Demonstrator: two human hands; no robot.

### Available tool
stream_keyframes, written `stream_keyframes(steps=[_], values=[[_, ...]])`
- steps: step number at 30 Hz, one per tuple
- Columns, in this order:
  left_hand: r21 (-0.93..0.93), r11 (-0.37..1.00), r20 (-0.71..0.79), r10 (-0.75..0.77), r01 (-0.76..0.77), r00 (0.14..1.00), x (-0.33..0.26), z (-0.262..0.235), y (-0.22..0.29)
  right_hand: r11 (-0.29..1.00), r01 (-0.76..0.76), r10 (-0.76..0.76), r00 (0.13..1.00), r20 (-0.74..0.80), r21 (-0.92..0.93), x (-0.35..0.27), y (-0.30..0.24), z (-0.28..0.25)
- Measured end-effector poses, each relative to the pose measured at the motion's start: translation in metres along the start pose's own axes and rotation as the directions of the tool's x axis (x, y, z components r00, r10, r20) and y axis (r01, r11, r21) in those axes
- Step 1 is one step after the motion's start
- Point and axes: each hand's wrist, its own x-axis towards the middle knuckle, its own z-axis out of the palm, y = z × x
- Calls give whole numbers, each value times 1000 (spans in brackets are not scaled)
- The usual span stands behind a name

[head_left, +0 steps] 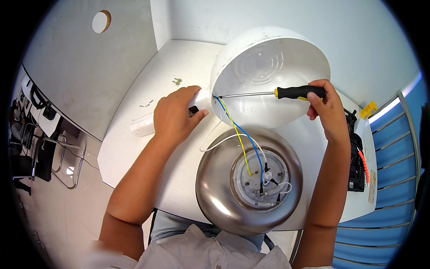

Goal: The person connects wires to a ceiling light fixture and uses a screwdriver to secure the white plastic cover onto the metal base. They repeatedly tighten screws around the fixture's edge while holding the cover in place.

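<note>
My left hand (177, 112) is wrapped round the white handle (142, 125) of a large white bowl-shaped shell (286, 67), which lies tipped with its hollow inside toward me. In my right hand (329, 105) is a screwdriver (298, 92) with a black and yellow grip. Its shaft runs left across the shell's opening, and the tip is inside, by the handle joint; what it touches is too small to tell. Nearer me, a metal pot (215, 179) sits bottom up, showing a round heating base (242, 193). Blue, yellow and white wires (255, 143) link the base to the shell.
Small screws (177, 81) and a few thin metal bits (146, 104) lie on the white table (134, 89) at left. At the right edge is a black tool case (355, 166) with a red flexible shaft (363, 163). A grey partition (89, 58) stands left.
</note>
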Motion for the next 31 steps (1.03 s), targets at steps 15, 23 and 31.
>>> stream_keyframes(steps=[15, 23, 31], values=[[10, 1000, 14, -15, 15, 1000, 0, -2, 2, 986, 52, -48, 998, -29, 158, -6, -12, 9], [25, 1000, 6, -9, 9, 1000, -1, -1, 1, 991, -133, 133, 990, -43, -17, 7, -2, 0], [16, 1000, 29, -19, 19, 999, 0, -3, 3, 970, -1, 0, 1000, 7, 242, -4, -9, 7]])
